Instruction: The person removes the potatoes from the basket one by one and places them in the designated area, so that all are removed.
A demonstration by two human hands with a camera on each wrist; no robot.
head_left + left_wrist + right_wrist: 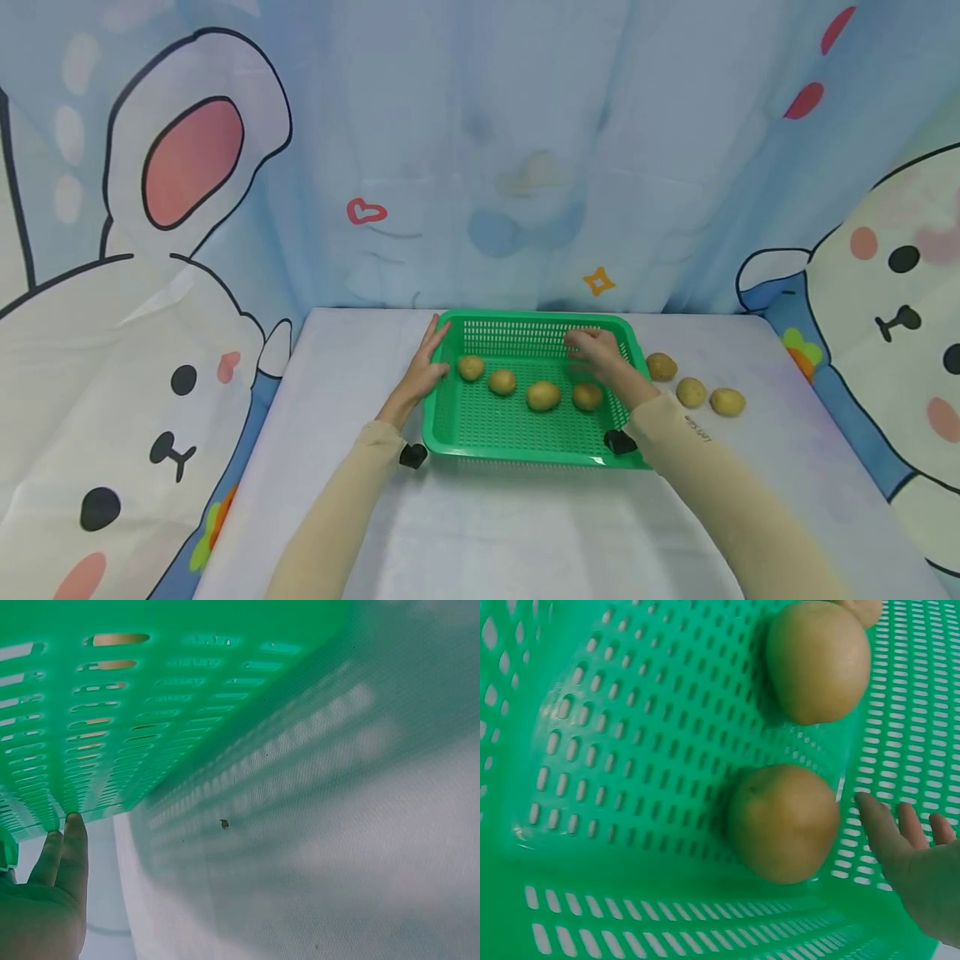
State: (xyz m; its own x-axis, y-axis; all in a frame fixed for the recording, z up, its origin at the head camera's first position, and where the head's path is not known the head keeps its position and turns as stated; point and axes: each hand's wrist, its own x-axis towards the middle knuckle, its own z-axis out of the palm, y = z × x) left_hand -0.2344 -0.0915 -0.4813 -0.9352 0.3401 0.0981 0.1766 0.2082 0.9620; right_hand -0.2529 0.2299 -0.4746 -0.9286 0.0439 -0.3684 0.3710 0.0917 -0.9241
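The step in hand looks like filling the basket (525, 433) with potatoes, one just set down. The left hand (427, 367) lies flat, fingers straight, against the basket's left wall. The right hand (596, 350) hovers inside, empty, fingers loosely spread, above the rightmost potato (587, 396). Four potatoes sit in a row in the basket; three more (691, 392) lie on the table (337, 500) just right of it. Next likely calls for reaching right to one of those.
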